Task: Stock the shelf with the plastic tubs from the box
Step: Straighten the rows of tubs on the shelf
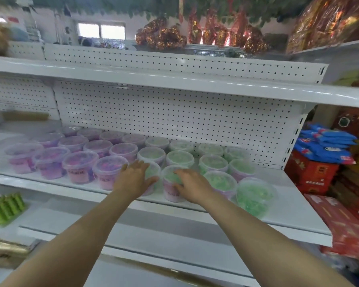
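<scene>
The shelf [288,199] is already filled with rows of lidded plastic tubs. The pink tubs [79,168] are ranked on the left and the green tubs [212,163] on the right, evidently so that the colours are kept apart. Work is being done in the front row, where the two colours meet.

The left grip [133,180] is laid open, fingers straight, against the middle tub [152,170] just beside the last pink one. Nothing is clasped, and the tub seems only to be steadied or nudged into line. The right grip [192,188] is closed round the front tub [169,183] next to it, with the fingers curled over the lid rim and the thumb apparently on the wall. This is presumably so that the tub can be slid square with the row.

Further right, a tipped tub [255,196] is seen lying over on its side at the front of the shelf, close against its neighbours, and it is judged to need righting. The box is not in view. Bare shelf is left mainly at the right end, so the stocking is judged to be nearly done.
</scene>
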`<state>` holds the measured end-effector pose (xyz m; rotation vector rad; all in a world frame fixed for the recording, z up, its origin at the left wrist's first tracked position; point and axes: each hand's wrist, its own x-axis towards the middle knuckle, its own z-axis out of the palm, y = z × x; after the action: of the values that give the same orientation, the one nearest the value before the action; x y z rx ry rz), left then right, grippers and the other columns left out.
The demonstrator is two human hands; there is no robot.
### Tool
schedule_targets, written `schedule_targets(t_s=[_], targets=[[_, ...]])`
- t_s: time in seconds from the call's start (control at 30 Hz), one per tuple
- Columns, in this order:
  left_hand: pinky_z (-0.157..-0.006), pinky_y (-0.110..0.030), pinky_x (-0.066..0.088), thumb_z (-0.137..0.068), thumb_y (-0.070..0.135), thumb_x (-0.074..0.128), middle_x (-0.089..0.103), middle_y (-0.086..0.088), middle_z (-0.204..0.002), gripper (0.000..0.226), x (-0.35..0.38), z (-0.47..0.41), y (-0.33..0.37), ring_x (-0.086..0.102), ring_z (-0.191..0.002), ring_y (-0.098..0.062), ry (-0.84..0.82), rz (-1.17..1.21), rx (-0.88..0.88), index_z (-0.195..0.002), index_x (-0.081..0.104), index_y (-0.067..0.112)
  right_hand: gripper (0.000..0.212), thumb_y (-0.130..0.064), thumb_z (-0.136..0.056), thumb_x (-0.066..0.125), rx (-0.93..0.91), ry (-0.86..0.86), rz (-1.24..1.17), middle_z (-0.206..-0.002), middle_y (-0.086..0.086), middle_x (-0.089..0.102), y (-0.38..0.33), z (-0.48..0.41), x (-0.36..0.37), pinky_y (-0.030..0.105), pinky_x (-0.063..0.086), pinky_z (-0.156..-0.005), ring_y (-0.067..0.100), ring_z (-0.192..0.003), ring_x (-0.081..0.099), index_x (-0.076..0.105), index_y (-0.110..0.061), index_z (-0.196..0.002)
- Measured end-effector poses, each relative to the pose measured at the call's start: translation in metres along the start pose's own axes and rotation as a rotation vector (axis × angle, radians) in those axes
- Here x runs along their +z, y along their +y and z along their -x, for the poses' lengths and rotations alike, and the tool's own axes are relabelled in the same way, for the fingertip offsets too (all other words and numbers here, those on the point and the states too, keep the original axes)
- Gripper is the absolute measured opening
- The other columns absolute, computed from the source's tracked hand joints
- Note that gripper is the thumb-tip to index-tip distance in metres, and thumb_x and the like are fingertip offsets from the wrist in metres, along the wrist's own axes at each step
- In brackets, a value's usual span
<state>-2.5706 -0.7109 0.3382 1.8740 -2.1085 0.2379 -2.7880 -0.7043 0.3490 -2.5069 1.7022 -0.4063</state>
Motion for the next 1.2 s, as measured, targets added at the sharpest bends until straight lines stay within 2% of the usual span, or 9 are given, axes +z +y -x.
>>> schedule_targets(t_s=[0.07,0.2,0.37,0.47,0.6,0.83,1.0,1.2], targets=[[-0.112,-0.04,0.027,-0.087,0.072,0.027,0.047,-0.005,-0.145,0.076,-0.002,-0.014,0.018,0.039,-0.137,-0.022,0.035,0.023,0.049,-0.137,0.048,0.018,0.047,-0.037,-0.098,0.052,0.002,0.064,-0.002,-0.143,0.008,0.052,0.016,-0.002,-0.012,0.041,0.044,-0.102,0.03,-0.129,0.049,0.049,-0.02,-0.141],[-0.112,-0.04,0.03,-0.084,0.072,0.017,0.048,-0.01,-0.144,0.083,0.005,-0.056,0.071,0.04,-0.136,-0.024,0.018,0.118,0.161,-0.134,0.054,0.017,0.041,-0.038,-0.1,0.047,0.109,0.09,0.021,-0.134,0.01,0.059,0.068,-0.01,-0.036,0.042,0.048,-0.095,0.033,-0.123,0.054,0.054,-0.017,-0.135],[-0.107,-0.038,0.033,-0.097,0.059,0.027,0.045,-0.014,-0.144,0.062,0.019,-0.108,0.131,0.039,-0.134,-0.03,-0.13,0.135,0.256,-0.136,0.05,0.017,0.042,-0.04,-0.102,0.04,0.293,0.005,0.089,-0.134,0.009,0.059,0.137,-0.022,-0.059,0.04,0.049,-0.092,0.029,-0.12,0.055,0.05,-0.022,-0.139],[-0.112,-0.041,0.03,-0.097,0.061,0.023,0.033,-0.011,-0.151,0.064,0.034,-0.143,0.154,0.032,-0.138,-0.029,-0.279,0.165,0.279,-0.143,0.039,0.019,0.047,-0.044,-0.103,0.038,0.391,-0.042,0.117,-0.139,0.009,0.054,0.166,-0.037,-0.064,0.037,0.047,-0.094,0.029,-0.123,0.052,0.042,-0.021,-0.143],[-0.113,-0.043,0.028,-0.094,0.067,0.019,0.03,-0.007,-0.153,0.07,0.057,-0.184,0.175,0.028,-0.141,-0.026,-0.355,0.136,0.291,-0.145,0.035,0.022,0.05,-0.053,-0.097,0.035,0.476,-0.058,0.101,-0.141,0.007,0.053,0.201,-0.061,-0.056,0.04,0.048,-0.095,0.03,-0.12,0.055,0.043,-0.028,-0.141],[-0.103,-0.045,0.037,-0.094,0.066,0.019,0.041,-0.013,-0.145,0.068,0.085,-0.209,0.194,0.037,-0.133,-0.031,-0.348,0.056,0.339,-0.138,0.045,0.021,0.055,-0.051,-0.102,0.029,0.559,-0.108,0.145,-0.15,0.008,0.045,0.226,-0.082,-0.042,0.042,0.041,-0.105,0.031,-0.129,0.048,0.039,-0.02,-0.147],[-0.102,-0.045,0.039,-0.092,0.069,0.014,0.046,-0.012,-0.141,0.072,0.082,-0.216,0.186,0.044,-0.129,-0.03,-0.333,0.031,0.342,-0.134,0.05,0.023,0.056,-0.053,-0.102,0.028,0.59,-0.089,0.129,-0.145,0.01,0.05,0.228,-0.092,-0.034,0.043,0.04,-0.105,0.033,-0.128,0.049,0.043,-0.018,-0.143],[-0.1,-0.044,0.037,-0.092,0.069,0.013,0.047,-0.012,-0.141,0.071,0.082,-0.217,0.174,0.046,-0.127,-0.029,-0.33,0.031,0.362,-0.134,0.049,0.024,0.055,-0.055,-0.099,0.03,0.575,-0.062,0.106,-0.142,0.01,0.054,0.219,-0.094,-0.035,0.041,0.041,-0.104,0.032,-0.125,0.052,0.043,-0.024,-0.144]])
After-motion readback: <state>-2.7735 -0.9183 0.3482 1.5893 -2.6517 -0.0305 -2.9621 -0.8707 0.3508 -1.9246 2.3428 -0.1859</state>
